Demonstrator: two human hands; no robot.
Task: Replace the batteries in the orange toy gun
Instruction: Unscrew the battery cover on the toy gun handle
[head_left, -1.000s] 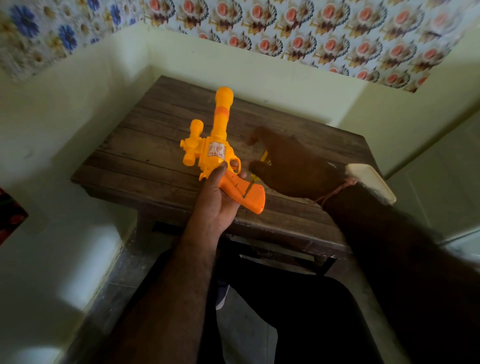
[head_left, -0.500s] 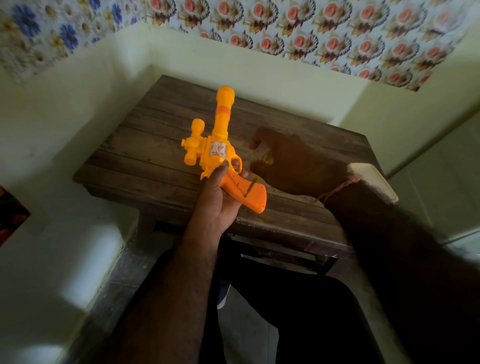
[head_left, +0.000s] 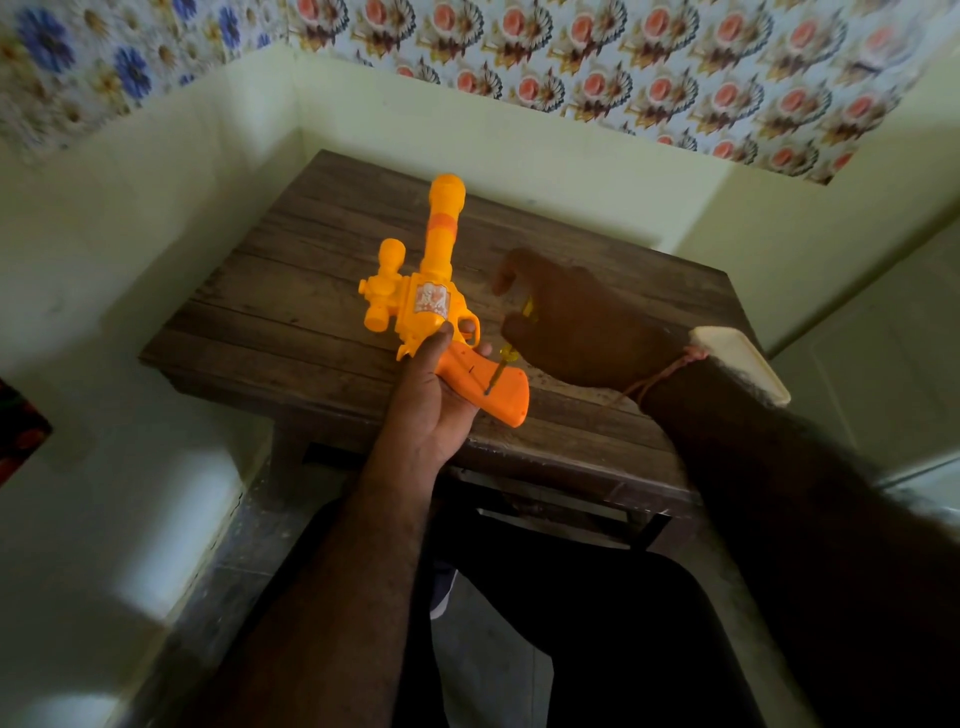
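The orange toy gun (head_left: 431, 291) is held above the wooden table (head_left: 291, 322), barrel pointing away from me. My left hand (head_left: 434, 395) grips it from below at the handle, thumb against the body and a finger through the trigger guard. My right hand (head_left: 576, 327) holds a small yellow-handled screwdriver (head_left: 501, 364). Its metal tip touches the darker orange handle cover (head_left: 488, 384). The right hand is in shadow and hides most of the screwdriver's handle.
The table stands in a corner, with pale walls close on the left and behind. A cream-coloured flat object (head_left: 743, 364) lies at the table's right edge, behind my right wrist. My dark-clothed legs (head_left: 597, 639) are below the table's front edge.
The gun and both hands stay almost where they were. The screwdriver tip stays on the handle cover, and my right hand has shifted slightly around the tool.
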